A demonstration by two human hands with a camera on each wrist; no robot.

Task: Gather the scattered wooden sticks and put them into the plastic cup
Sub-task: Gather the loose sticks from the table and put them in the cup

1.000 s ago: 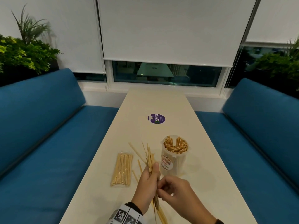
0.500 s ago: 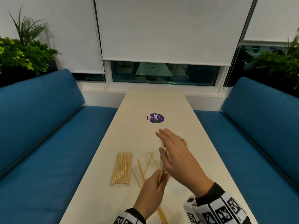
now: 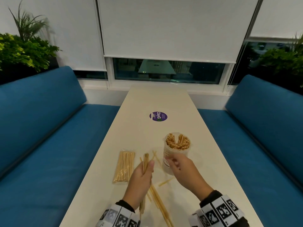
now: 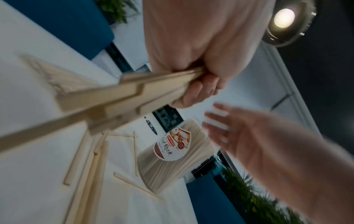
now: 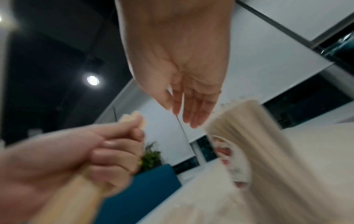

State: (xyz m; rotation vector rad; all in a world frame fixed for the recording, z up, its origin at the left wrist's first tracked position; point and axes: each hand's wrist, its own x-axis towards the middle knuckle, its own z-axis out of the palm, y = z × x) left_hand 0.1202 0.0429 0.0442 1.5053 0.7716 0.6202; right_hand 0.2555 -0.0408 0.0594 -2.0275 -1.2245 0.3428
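Observation:
A clear plastic cup (image 3: 175,151) packed with wooden sticks stands upright on the white table (image 3: 155,99); its red-and-white label shows in the left wrist view on the cup (image 4: 172,150). My left hand (image 3: 144,171) grips a bundle of sticks (image 3: 145,161) left of the cup, fingers curled round the bundle (image 4: 134,89). My right hand (image 3: 178,164) hovers empty with straight fingers in front of the cup's near side (image 5: 193,112). Several loose sticks (image 3: 164,182) lie on the table below the hands.
A clear packet of sticks (image 3: 123,166) lies flat to the left of my left hand. A round purple sticker (image 3: 158,116) sits farther up the table. Blue sofas (image 3: 41,128) flank both long edges. Potted plants (image 3: 24,49) stand behind them.
My right hand was at the bundle, reached over the cup, and has come back down empty to its near side. My left hand keeps holding the bundle, now shifted left.

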